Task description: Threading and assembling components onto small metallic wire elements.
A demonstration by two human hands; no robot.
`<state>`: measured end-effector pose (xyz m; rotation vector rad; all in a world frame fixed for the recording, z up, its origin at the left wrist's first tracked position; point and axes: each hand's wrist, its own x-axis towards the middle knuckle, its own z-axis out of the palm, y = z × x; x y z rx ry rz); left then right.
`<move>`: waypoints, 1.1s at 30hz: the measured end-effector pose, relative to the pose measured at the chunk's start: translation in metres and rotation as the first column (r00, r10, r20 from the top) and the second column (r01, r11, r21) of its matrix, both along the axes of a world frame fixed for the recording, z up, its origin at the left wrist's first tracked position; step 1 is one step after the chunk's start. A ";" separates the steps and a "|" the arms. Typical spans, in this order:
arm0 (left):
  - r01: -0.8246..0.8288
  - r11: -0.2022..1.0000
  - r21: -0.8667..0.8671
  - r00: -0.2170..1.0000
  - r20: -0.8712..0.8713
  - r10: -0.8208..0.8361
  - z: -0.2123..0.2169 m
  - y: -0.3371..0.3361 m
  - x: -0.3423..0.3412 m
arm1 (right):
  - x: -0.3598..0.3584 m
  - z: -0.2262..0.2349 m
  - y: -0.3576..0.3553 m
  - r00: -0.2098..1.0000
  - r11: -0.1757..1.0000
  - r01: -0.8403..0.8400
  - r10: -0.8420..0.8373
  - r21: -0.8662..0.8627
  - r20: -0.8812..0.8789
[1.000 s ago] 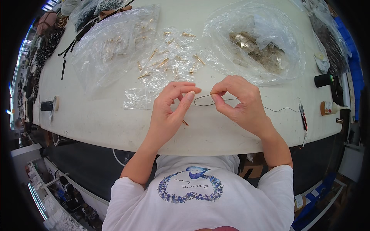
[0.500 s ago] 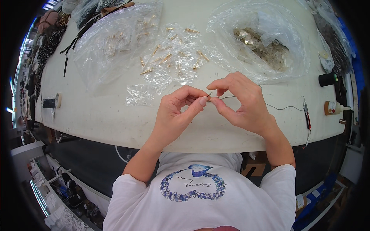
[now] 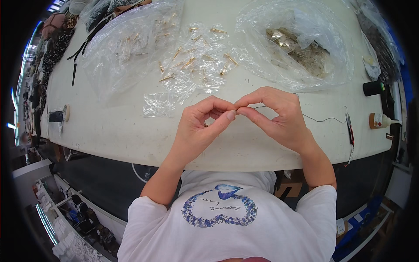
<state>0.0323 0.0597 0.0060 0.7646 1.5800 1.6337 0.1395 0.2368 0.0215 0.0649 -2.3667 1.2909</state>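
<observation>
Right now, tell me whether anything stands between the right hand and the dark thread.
Nothing visible does. The dark thread shows inside the right hand's curled grip and again on the tabletop beyond it. The left hand meets the right at the fingertips, hiding the exact pinch point.

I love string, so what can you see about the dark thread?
The dark thread looks thin and bendy. One stretch shows between the thumb and forefinger of the right hand, leading to its pinched fingertips, where the rest is hidden. Another stretch comes out past that hand and waves loosely over the pale table toward a slim red-and-black tool; I can't tell whether they touch.
</observation>
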 end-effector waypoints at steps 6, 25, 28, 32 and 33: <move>-0.042 0.999 0.005 0.994 0.100 0.041 0.006 0.003 0.007 | 0.000 0.002 0.001 0.999 0.999 0.038 -0.038 -0.002 0.011; -0.078 0.996 -0.042 0.965 0.249 0.086 0.006 -0.002 0.006 | -0.004 -0.012 0.003 0.971 0.950 0.204 -0.166 0.236 -0.174; -0.066 0.998 -0.013 0.920 0.385 0.066 0.003 -0.002 0.002 | -0.004 -0.013 0.003 0.972 0.940 0.202 -0.158 0.276 -0.175; -0.128 0.991 0.026 0.901 0.421 0.105 0.001 0.004 0.002 | -0.004 -0.012 -0.003 0.975 0.943 0.182 -0.137 0.280 -0.173; -0.176 0.983 0.047 0.936 0.317 0.152 -0.001 0.006 0.003 | -0.004 -0.011 -0.004 0.980 0.953 0.165 -0.128 0.254 -0.156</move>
